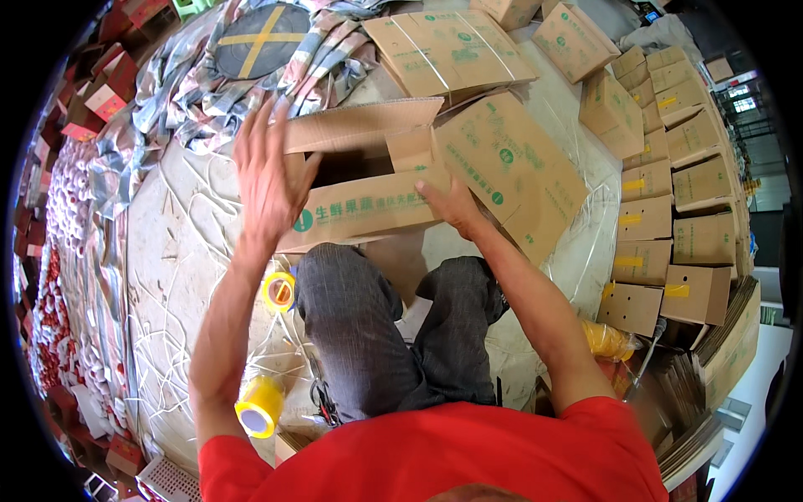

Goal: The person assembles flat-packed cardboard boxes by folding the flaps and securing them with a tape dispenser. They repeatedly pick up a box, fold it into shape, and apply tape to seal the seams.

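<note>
Hands on a brown cardboard box (368,180) in front of the knees, left hand (269,171) spread flat on its left end, right hand (456,205) pressing the front flap, fingers open, yellow tape rolls (261,407) on the floor by the left leg, stacked boxes (669,209) at right.

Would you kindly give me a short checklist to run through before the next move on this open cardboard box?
1. Left hand on the box's left flap: ok.
2. Right hand pressing the front wall of the cardboard box: ok.
3. Top flaps open: ok.
4. Box contents: cannot tell, inside is dark.
5. Yellow tape roll near the left elbow: ok.
6. Scissors on the floor by the knee: ok.
</note>
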The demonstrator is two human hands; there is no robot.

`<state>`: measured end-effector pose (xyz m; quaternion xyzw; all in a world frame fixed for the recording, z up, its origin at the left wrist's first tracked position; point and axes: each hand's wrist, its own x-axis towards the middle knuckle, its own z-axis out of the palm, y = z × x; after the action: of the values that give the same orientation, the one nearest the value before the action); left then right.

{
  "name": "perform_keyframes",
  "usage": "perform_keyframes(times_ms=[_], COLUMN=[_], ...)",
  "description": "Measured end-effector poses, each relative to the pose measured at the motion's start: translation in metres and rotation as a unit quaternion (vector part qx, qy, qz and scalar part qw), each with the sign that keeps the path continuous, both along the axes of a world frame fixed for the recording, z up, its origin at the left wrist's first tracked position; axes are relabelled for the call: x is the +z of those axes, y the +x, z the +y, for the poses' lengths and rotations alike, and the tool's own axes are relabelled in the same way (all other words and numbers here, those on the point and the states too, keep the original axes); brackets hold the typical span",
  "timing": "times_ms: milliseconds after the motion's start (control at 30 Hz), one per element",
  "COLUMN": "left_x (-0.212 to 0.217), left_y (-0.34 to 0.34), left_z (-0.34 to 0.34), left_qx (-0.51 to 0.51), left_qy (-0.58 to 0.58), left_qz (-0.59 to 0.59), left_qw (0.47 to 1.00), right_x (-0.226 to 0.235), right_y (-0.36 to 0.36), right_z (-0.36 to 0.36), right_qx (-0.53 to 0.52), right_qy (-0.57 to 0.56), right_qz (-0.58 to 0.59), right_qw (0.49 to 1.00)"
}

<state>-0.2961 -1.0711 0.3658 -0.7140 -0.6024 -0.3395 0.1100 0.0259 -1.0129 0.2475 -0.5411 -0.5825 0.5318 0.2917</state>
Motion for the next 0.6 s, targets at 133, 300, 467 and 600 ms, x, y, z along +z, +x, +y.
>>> perform_keyframes(times_ms=[133, 300, 467, 600], left_x=[0.016, -0.008, -0.085, -0.098], left_y=[0.002, 0.016, 0.045, 0.061], left_z=[0.107, 0.157, 0.083, 0.065], left_qx=[-0.097, -0.177, -0.151, -0.092], left_qy=[-0.132, -0.529, -0.347, -0.259], left_qz=[0.13, -0.042, 0.063, 0.127], left_qw=[0.978, 0.829, 0.924, 0.953], right_x=[-0.002, -0.001, 0.0, -0.001], right_y=[-0.002, -0.003, -0.006, -0.003], right_z=[0.003, 0.001, 0.002, 0.003], right_qx=[0.023, 0.016, 0.009, 0.016], right_qy=[-0.005, 0.061, 0.153, 0.19], right_qz=[0.024, 0.001, -0.085, -0.069], right_qw=[0.999, 0.998, 0.985, 0.979])
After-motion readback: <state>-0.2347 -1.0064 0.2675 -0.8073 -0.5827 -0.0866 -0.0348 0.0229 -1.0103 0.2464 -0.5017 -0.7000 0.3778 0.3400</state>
